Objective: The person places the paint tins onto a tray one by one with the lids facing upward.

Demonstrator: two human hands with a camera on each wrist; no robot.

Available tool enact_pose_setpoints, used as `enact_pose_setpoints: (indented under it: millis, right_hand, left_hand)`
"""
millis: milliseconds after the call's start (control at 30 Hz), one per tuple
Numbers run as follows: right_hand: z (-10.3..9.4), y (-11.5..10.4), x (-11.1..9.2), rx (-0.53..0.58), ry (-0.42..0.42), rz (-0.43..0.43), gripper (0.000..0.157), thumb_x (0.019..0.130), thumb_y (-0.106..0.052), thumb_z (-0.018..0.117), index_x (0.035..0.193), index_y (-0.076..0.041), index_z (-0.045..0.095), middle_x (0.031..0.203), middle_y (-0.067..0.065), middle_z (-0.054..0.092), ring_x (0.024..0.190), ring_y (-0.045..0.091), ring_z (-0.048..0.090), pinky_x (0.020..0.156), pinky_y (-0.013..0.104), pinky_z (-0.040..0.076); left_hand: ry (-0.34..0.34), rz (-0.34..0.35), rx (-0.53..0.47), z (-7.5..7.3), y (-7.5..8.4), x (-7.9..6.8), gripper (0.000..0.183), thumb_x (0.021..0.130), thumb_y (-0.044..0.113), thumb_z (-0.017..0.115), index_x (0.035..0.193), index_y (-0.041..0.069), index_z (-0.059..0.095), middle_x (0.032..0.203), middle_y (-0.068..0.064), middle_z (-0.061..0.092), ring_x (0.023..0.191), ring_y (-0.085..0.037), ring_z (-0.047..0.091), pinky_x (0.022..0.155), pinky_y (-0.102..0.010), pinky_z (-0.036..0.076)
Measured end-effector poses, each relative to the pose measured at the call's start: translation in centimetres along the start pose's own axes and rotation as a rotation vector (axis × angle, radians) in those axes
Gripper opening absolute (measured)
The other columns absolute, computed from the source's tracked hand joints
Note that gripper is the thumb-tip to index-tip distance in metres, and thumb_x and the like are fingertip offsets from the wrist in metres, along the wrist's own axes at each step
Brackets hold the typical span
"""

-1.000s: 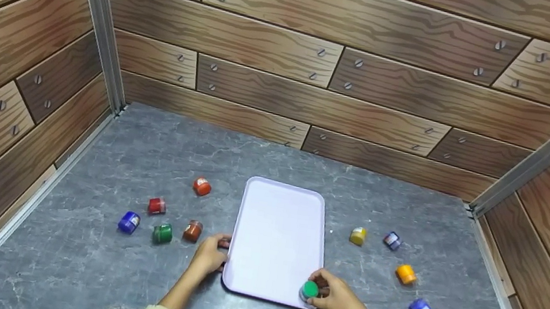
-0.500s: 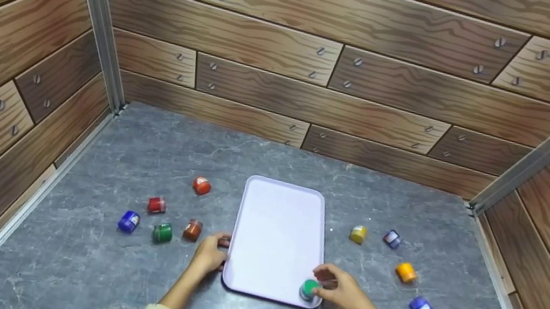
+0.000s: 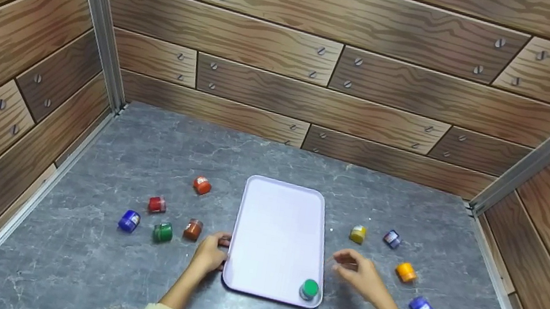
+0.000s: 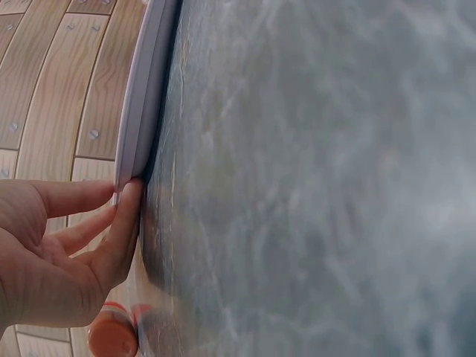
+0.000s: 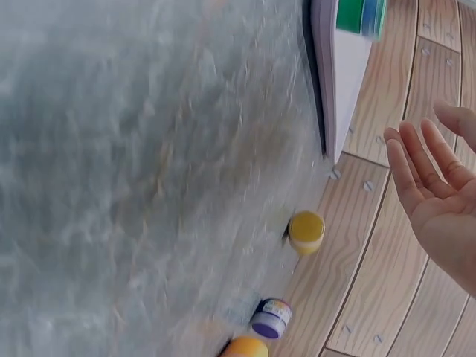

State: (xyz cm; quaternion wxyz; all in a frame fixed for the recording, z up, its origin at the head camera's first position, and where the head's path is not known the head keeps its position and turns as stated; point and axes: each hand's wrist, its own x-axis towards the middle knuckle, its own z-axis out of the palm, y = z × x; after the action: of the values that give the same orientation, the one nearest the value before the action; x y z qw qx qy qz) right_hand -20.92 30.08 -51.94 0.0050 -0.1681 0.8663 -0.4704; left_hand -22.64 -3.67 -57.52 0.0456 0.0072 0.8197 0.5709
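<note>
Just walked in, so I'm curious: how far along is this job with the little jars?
Early on, it seems. Done: one green-topped jar stands on the tray, near right corner. In hand: the left hand pinches the tray's edge; the right hand holds nothing. Probably left: nine jars on the table.

The head view looks forward and down from above the near side of the counter (image 3: 152, 283), far enough back to frame the whole tray (image 3: 276, 236), the left hand (image 3: 208, 253), the right hand (image 3: 360, 279) and the plank-patterned walls (image 3: 271, 34). The left wrist view sits low and close, turned sideways, facing the tray's edge; it shares that edge and the brown jar (image 3: 193, 229) with the head view. The right wrist view, also low and sideways, shares the tray, green-lidded jar (image 5: 360, 16) and yellow jar (image 5: 306, 230) with it.
</note>
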Motion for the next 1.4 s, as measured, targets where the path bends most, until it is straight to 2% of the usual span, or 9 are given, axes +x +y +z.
enact_pose_setpoints:
  millis: [167,433,700,933,1067,1400]
  right_hand:
    - [-0.8,1.5,0.6,-0.04,0.087,0.008,0.016,0.08,0.006,0.064,0.095,0.009,0.059,0.093,0.024,0.061,0.088,0.037,0.059,0.082,0.044,0.049]
    - [-2.0,2.6,1.5,-0.123,0.212,0.047,0.017,0.076,0.01,0.064,0.092,0.005,0.062,0.093,0.017,0.062,0.092,0.036,0.058,0.083,0.044,0.048]
    - [-3.3,4.9,2.9,-0.295,0.333,0.028,0.022,0.071,0.013,0.064,0.093,0.01,0.06,0.093,0.023,0.058,0.092,0.04,0.056,0.079,0.047,0.049]
    - [-3.5,6.7,3.7,-0.405,0.309,0.067,0.028,0.072,0.011,0.061,0.1,0.011,0.057,0.097,0.026,0.053,0.093,0.041,0.053,0.079,0.05,0.047]
    - [-3.5,7.6,3.9,-0.484,0.291,0.055,0.031,0.071,0.013,0.059,0.102,0.008,0.057,0.099,0.025,0.053,0.093,0.04,0.052,0.08,0.051,0.045]
    - [-3.2,8.7,4.6,-0.528,0.283,-0.074,0.031,0.072,0.017,0.056,0.101,0.005,0.059,0.099,0.02,0.057,0.094,0.038,0.056,0.081,0.05,0.045]
  left_hand:
    - [0.007,0.0,0.007,0.0,0.0,0.1,0.049,0.063,-0.016,0.051,0.112,-0.01,0.056,0.094,-0.016,0.062,0.066,-0.02,0.056,0.043,-0.027,0.05]
    - [0.006,-0.015,0.003,0.0,0.0,0.1,0.049,0.064,-0.017,0.051,0.113,-0.009,0.056,0.094,-0.016,0.062,0.065,-0.019,0.057,0.044,-0.027,0.051]
    - [0.001,-0.02,0.001,0.0,0.0,0.0,0.049,0.065,-0.017,0.054,0.114,-0.009,0.055,0.095,-0.015,0.062,0.069,-0.022,0.058,0.046,-0.029,0.052]
    - [0.004,-0.011,0.011,0.0,-0.1,0.1,0.049,0.064,-0.016,0.053,0.113,-0.009,0.056,0.095,-0.015,0.062,0.068,-0.021,0.058,0.045,-0.029,0.052]
    - [0.001,-0.015,0.007,0.0,0.0,0.1,0.049,0.064,-0.016,0.052,0.113,-0.009,0.056,0.095,-0.014,0.062,0.069,-0.021,0.058,0.045,-0.029,0.051]
    - [0.002,-0.029,0.0,0.0,0.1,0.1,0.049,0.066,-0.017,0.052,0.114,-0.008,0.056,0.095,-0.014,0.061,0.067,-0.02,0.057,0.046,-0.029,0.052]
